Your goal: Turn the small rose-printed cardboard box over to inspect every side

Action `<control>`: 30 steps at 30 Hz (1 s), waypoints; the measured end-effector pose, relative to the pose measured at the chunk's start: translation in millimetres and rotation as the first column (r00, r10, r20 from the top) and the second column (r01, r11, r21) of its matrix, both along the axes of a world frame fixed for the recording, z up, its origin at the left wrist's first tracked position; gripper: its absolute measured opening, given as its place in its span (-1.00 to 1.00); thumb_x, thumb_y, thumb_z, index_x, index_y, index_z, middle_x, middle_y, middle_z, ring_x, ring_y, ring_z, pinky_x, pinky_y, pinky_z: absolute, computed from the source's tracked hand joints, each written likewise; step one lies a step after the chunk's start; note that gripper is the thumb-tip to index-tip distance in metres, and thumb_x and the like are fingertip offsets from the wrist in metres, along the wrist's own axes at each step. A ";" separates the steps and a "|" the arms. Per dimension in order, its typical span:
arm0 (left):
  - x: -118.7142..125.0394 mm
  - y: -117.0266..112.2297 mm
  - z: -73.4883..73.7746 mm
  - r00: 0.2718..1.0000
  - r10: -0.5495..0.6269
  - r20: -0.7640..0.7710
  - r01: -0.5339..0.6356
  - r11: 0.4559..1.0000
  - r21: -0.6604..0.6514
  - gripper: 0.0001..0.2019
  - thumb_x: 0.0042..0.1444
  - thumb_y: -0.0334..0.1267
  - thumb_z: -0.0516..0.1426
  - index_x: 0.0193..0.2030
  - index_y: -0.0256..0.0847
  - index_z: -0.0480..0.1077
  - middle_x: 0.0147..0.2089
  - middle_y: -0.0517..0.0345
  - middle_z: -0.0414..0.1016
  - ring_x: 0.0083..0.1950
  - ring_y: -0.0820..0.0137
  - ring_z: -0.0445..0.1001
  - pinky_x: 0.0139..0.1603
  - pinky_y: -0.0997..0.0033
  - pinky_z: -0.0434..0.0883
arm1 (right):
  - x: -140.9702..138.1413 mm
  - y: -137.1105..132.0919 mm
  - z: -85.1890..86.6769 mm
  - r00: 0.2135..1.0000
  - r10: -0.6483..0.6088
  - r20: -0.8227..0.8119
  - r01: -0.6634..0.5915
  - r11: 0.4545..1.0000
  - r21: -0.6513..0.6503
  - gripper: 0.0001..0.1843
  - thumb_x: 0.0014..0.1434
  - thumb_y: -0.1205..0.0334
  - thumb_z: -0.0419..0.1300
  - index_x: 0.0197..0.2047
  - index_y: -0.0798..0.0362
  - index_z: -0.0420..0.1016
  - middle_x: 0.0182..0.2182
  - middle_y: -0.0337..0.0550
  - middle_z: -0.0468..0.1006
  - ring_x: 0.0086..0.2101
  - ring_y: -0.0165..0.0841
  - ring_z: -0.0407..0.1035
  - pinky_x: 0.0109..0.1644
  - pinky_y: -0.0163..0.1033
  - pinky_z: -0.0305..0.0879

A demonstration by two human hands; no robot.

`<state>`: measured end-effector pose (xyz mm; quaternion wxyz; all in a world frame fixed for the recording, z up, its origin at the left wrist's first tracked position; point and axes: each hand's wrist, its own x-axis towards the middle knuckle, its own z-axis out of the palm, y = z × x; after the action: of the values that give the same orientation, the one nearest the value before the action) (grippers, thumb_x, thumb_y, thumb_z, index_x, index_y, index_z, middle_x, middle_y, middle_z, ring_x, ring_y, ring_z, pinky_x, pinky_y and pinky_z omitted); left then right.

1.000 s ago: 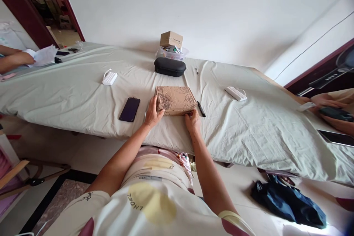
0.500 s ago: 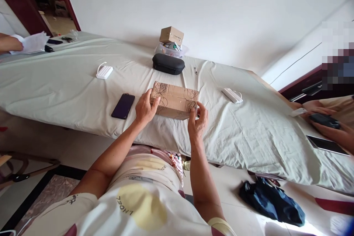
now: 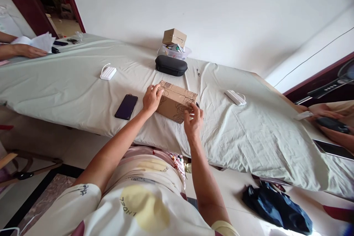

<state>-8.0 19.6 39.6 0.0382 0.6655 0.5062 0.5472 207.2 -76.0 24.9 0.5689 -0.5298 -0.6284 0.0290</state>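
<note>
Cardboard box (image 3: 169,110), seemingly closed and already scribbled with dark loops, is at the near middle of the tabletop (image 3: 249,136), left hand (image 3: 151,99) and right hand (image 3: 194,122) pinching opposite ends, though what remains undone I can't make out.

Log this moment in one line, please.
left hand: on scribbled box, left end | right hand: on its right end | phone: further left

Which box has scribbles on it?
The box between the left hand and right hand: dark loopy lines show on it. The other box, up on the plastic tub, shows no scribbles.
</note>
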 end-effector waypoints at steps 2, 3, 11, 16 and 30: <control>6.3 6.7 2.6 0.999 0.034 -0.001 -0.034 0.999 0.018 -0.48 0.44 0.16 -0.06 0.16 -0.18 0.48 0.26 -0.22 0.38 0.35 0.00 0.35 0.37 -0.04 0.34 | -15.3 -11.7 -5.4 0.997 0.058 0.056 -0.059 0.998 0.016 -0.47 0.37 0.08 0.13 0.37 -0.09 0.32 0.08 0.07 0.41 -0.05 -0.15 0.43 0.00 0.05 0.53; 10.9 6.3 3.3 1.000 0.022 -0.015 -0.022 0.999 0.029 -0.51 0.44 0.13 -0.05 0.13 -0.17 0.49 0.31 -0.22 0.34 0.40 -0.03 0.29 0.41 -0.10 0.29 | -24.3 -16.9 -7.7 0.991 0.097 0.092 -0.099 0.995 0.014 -0.43 0.37 0.12 0.13 0.41 -0.10 0.26 0.10 0.08 0.41 -0.03 -0.14 0.44 0.04 0.08 0.53; 26.6 -32.4 -11.8 0.961 -0.239 -0.142 0.249 0.967 0.057 -0.48 0.47 0.09 -0.13 0.25 -0.15 0.44 0.48 -0.11 0.15 0.55 0.05 0.06 0.58 -0.06 0.08 | -47.2 -11.1 3.8 0.949 0.222 0.224 -0.223 0.975 -0.021 -0.53 0.44 0.22 0.01 0.36 -0.05 0.35 0.06 0.04 0.55 0.01 -0.17 0.48 0.14 0.00 0.51; 7.8 -24.6 -14.8 0.916 -0.326 -0.235 0.351 0.933 0.072 -0.41 0.37 0.22 0.02 0.31 -0.16 0.36 0.53 -0.18 0.03 0.58 -0.03 0.00 0.55 -0.10 0.12 | 0.2 30.6 22.1 0.997 0.003 0.074 -0.004 1.000 0.012 -0.67 0.43 0.07 0.05 0.04 -0.01 0.56 -0.13 -0.02 0.60 -0.19 -0.24 0.49 0.06 -0.07 0.49; -5.5 -17.2 -71.4 0.894 -0.314 -0.321 0.198 0.917 -0.346 -0.18 0.13 -0.03 0.34 0.44 -0.22 0.14 0.30 -0.22 0.43 0.33 -0.07 0.42 0.33 -0.01 0.43 | 17.6 64.6 -44.6 0.970 0.144 0.198 -0.030 0.872 -0.489 -0.78 0.34 0.26 0.00 -0.15 0.01 0.47 -0.26 -0.14 0.61 -0.22 -0.28 0.44 -0.06 -0.26 0.33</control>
<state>-13.5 2.4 -31.8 0.1168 0.8041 0.4889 0.3175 224.8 -11.4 -19.7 0.3411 -0.6254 -0.6857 0.1492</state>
